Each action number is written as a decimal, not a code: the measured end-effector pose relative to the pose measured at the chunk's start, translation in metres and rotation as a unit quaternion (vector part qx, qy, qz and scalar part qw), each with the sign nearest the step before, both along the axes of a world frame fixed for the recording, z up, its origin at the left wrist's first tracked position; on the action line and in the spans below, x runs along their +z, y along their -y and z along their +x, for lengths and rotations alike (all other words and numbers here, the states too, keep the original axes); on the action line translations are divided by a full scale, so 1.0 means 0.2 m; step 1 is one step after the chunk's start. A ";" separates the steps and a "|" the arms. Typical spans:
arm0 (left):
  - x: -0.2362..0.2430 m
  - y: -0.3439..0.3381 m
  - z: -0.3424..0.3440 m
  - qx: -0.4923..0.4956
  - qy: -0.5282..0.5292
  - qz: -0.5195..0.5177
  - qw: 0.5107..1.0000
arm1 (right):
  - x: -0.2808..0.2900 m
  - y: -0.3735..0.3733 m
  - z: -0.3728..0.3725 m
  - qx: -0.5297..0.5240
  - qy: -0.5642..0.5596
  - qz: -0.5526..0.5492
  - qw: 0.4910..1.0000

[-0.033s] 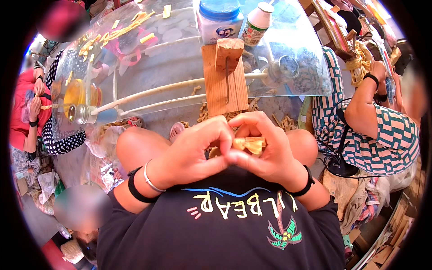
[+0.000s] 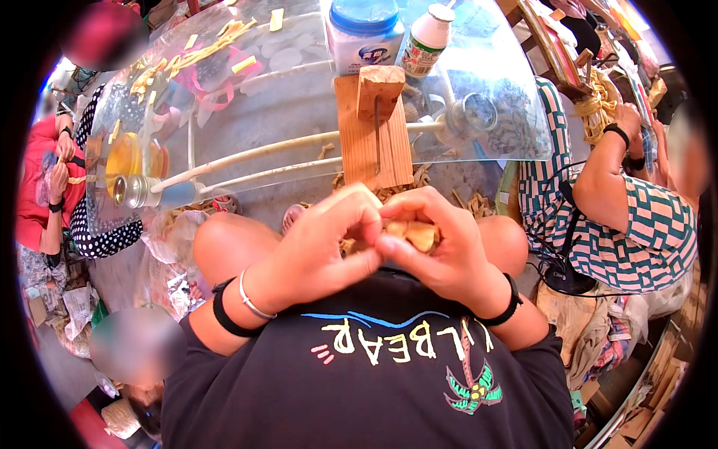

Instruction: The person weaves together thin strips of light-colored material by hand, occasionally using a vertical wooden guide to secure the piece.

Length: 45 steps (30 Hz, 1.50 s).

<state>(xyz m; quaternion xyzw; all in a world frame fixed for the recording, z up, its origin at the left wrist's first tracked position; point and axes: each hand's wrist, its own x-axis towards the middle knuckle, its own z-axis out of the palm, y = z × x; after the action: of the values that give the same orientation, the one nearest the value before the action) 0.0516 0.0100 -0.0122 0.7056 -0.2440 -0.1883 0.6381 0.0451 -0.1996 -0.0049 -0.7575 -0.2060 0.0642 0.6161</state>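
Observation:
Above my lap, my left hand (image 2: 333, 232) and my right hand (image 2: 452, 251) meet with fingers curled and fingertips touching. Between them is a small folded yellow piece (image 2: 421, 237), gripped in the curl of my right hand. My left fingertips press at its left end, and part of it is hidden by the fingers. I cannot make out its material. Just beyond my hands, a wooden board (image 2: 350, 135) with an upright block (image 2: 380, 81) and a thin metal rod (image 2: 378, 142) juts over the edge of the glass table (image 2: 277, 97).
A blue-lidded tub (image 2: 365, 37) and a white bottle (image 2: 428, 41) stand behind the block. Yellow strips (image 2: 213, 49) lie on the table's far left. A person in a patterned garment (image 2: 636, 217) sits at the right, another in red (image 2: 45, 172) at the left. Scraps litter the floor.
The yellow piece has turned between my fingers and shows a blockier side. My fingers have shifted slightly around it.

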 end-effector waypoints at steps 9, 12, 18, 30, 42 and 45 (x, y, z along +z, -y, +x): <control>-0.10 -0.02 0.25 0.194 0.019 0.112 0.974 | -0.18 0.00 0.32 -0.154 0.065 -0.052 0.984; -0.21 0.05 0.30 0.244 0.138 0.215 0.935 | -0.28 -0.04 0.35 -0.191 0.143 -0.158 0.958; -0.15 0.00 0.18 0.223 0.000 0.013 0.975 | -0.15 0.09 0.26 -0.080 0.132 -0.150 0.976; 0.06 0.06 -0.01 0.114 -0.101 -0.016 0.988 | 0.03 0.02 0.02 0.023 -0.114 0.415 0.902; 0.08 0.09 -0.04 0.038 0.309 0.049 0.949 | 0.00 0.02 -0.18 0.330 -0.169 -0.053 0.927; 0.13 0.03 -0.06 0.106 0.322 0.009 0.941 | 0.07 0.07 -0.17 0.252 -0.333 0.032 0.908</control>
<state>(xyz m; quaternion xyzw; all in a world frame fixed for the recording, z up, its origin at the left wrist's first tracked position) 0.0398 0.0030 0.0138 0.7557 -0.3583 0.1153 0.5359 0.0120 -0.2137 0.0098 -0.5950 -0.1747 0.4588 0.6363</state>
